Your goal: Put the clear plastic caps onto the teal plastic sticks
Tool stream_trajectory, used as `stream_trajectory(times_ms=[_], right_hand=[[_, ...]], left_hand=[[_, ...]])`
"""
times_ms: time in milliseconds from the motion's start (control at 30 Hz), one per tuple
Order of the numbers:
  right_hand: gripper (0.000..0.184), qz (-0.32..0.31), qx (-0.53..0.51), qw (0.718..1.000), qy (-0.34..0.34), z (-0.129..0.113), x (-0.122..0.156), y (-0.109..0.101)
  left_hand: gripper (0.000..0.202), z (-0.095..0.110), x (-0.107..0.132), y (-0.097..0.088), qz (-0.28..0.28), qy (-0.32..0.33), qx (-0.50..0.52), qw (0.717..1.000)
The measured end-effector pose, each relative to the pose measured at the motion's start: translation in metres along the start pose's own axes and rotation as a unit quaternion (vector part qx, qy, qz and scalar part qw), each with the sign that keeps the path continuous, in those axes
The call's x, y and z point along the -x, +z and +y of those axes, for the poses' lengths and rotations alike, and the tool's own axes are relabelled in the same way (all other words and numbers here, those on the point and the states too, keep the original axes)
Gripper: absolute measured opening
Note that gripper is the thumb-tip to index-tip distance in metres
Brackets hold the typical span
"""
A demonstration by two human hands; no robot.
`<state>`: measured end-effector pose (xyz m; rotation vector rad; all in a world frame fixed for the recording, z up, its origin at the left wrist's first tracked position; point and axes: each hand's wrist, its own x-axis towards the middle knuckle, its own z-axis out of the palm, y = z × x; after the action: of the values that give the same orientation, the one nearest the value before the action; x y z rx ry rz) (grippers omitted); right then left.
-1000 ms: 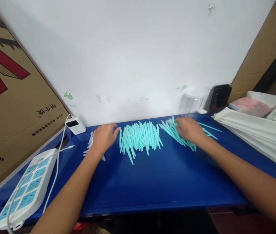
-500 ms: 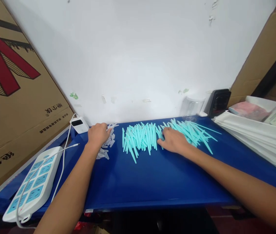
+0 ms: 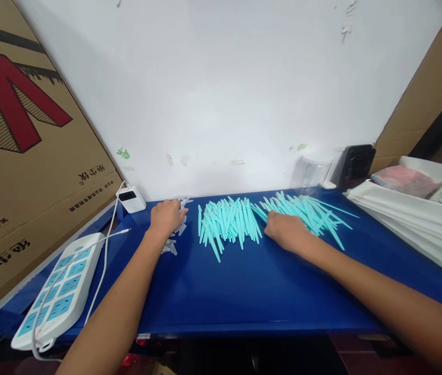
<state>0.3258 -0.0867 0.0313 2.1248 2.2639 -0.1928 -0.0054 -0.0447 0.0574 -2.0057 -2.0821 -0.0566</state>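
My left hand [image 3: 167,217] rests over the small translucent plastic caps [image 3: 181,229] at the left of the blue table. Its fingers curl down, with the thumb out to the right; the fingertips and anything in them are hidden. My right hand [image 3: 285,230] is at the near left side of the right-hand pile of slim turquoise tapered sticks [image 3: 314,213]. Its fingers are closed together at the end of one turquoise stick [image 3: 259,212], which points up and left. Between my hands lies another pile of turquoise sticks [image 3: 228,221], mostly lengthwise.
A white power strip [image 3: 59,289] with a cable and a small white device [image 3: 131,199] are at left, beside a large carton [image 3: 41,156]. At the back right stand a clear jar [image 3: 313,174] and a black object [image 3: 356,165]. White sheets [image 3: 404,224] lie at right.
My right hand has drawn slightly toward me and right, its fingers closing at a stick. My left hand stays over the caps. The whole view has shifted a little.
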Motion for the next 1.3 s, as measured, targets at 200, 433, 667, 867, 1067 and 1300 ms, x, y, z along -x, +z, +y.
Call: stream_trajectory(times_ms=[200,433,667,867,1067,1300], right_hand=[[0.033,-0.001,0.005,1.0,0.007,0.009,0.004,-0.002],[0.032,0.029,-0.049,0.998,-0.016,0.011,-0.002,0.0],[0.041,0.019,-0.061,0.998,-0.023,0.009,-0.006,0.009],[0.049,0.014,-0.052,0.999,-0.01,0.01,-0.004,0.005],[0.035,0.008,-0.058,0.998,-0.031,0.017,-0.007,0.003],[0.03,0.036,-0.093,0.994,-0.042,0.031,-0.015,0.0]], left_hand=[[0.051,-0.001,0.0,-0.002,-0.006,-0.001,-0.009,1.0],[0.053,-0.004,-0.001,-0.003,-0.003,-0.013,-0.009,1.0],[0.038,-0.017,-0.005,-0.005,-0.013,0.005,-0.01,1.0],[0.03,-0.02,-0.005,-0.009,-0.077,0.046,0.04,0.995],[0.028,-0.018,-0.001,-0.014,-0.165,0.066,0.096,0.979],[0.021,-0.017,-0.002,-0.009,-0.213,0.102,0.152,0.96]])
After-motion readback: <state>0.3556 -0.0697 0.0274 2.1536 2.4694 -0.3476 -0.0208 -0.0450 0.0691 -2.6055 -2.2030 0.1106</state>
